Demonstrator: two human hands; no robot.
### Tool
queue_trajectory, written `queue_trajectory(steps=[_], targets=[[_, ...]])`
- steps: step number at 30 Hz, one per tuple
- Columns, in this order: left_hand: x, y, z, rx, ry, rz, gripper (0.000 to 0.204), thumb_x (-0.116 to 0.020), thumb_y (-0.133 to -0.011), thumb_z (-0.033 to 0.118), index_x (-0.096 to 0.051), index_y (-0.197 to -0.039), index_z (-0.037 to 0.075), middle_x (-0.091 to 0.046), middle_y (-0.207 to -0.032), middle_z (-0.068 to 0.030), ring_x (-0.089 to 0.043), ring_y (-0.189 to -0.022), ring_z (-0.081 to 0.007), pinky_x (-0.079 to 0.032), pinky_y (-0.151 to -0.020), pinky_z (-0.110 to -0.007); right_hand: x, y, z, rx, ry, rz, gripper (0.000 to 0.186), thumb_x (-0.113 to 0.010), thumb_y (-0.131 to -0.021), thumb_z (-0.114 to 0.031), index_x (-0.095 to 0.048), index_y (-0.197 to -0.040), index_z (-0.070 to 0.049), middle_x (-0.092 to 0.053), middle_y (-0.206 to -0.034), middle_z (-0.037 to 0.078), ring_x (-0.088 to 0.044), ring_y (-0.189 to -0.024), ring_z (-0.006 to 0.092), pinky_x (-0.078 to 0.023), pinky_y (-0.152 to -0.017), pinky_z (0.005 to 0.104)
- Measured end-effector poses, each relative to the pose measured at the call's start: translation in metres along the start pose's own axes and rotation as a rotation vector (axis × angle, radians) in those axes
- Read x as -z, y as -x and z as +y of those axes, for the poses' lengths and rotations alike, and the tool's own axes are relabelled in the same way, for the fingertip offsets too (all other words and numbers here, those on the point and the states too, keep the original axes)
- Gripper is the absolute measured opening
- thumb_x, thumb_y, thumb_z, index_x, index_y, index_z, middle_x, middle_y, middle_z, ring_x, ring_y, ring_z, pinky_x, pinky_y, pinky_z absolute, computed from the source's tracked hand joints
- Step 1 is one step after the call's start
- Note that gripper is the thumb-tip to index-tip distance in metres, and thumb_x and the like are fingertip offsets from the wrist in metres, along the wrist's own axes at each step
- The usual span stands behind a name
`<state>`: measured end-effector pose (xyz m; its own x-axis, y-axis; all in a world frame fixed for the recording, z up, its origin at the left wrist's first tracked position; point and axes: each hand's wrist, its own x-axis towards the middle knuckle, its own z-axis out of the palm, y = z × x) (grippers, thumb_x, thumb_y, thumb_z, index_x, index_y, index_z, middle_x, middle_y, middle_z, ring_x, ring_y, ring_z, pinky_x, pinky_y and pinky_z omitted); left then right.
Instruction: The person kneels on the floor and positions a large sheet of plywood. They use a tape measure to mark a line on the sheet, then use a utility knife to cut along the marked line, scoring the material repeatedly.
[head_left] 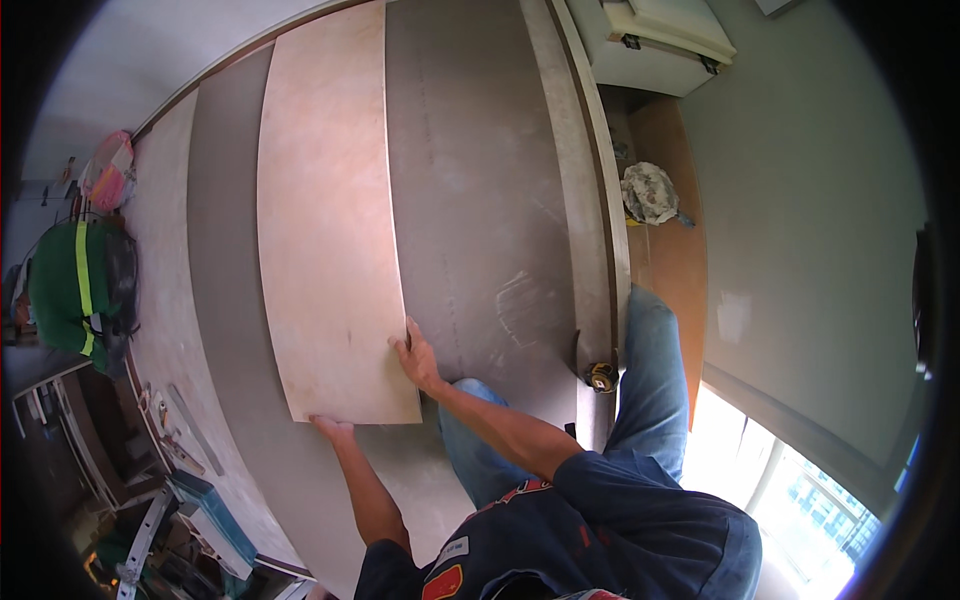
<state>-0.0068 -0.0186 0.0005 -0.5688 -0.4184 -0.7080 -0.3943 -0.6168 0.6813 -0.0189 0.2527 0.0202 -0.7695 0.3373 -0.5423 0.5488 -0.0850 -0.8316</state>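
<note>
A long, pale plywood panel (pixel 328 220) lies lengthwise on a grey-brown board surface (pixel 480 200), stretching away from me. My left hand (pixel 332 430) grips its near edge close to the left corner, fingertips over the top. Farther up, on the right edge near the close end, my right hand (pixel 418 362) holds the panel, with fingers and thumb about the edge. The undersides of both grips are hidden. To the right of my knee, a black and yellow tape measure (pixel 602 377) rests on the pale side ledge.
A green bag with yellow stripes (pixel 82 285) and a pink plastic bag (pixel 110 175) stand at the left. A long flat metal strip (pixel 195 430) lies along the left border. On the right are a crumpled pale bundle (pixel 650 193) and a white cabinet (pixel 650 50).
</note>
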Motion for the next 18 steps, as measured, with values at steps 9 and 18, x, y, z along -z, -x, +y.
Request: queue_trajectory(steps=[9, 18], targets=[[0.026, -0.013, 0.007, -0.023, -0.187, 0.159, 0.069, -0.025, -0.101, 0.057, -0.034, -0.15, 0.01, -0.038, -0.154, -0.0089, -0.033, -0.142, -0.0298, -0.023, -0.119, -0.049, -0.001, 0.002, -0.003, 0.061, 0.013, -0.004, 0.061, -0.057, -0.093, -0.023, -0.036, -0.145, 0.003, -0.058, -0.124, 0.031, -0.054, -0.115, 0.0463, -0.045, -0.098, 0.0483], [0.027, -0.014, 0.018, 0.046, -0.298, 0.202, 0.063, -0.03, -0.102, 0.058, -0.041, -0.144, 0.013, -0.048, -0.145, -0.0063, -0.043, -0.134, -0.0282, -0.034, -0.112, -0.048, 0.012, -0.007, -0.029, 0.033, 0.37, -0.033, 0.064, -0.058, -0.092, -0.025, -0.036, -0.147, -0.002, -0.053, -0.129, 0.025, -0.052, -0.118, 0.0406, -0.044, -0.1, 0.0477]])
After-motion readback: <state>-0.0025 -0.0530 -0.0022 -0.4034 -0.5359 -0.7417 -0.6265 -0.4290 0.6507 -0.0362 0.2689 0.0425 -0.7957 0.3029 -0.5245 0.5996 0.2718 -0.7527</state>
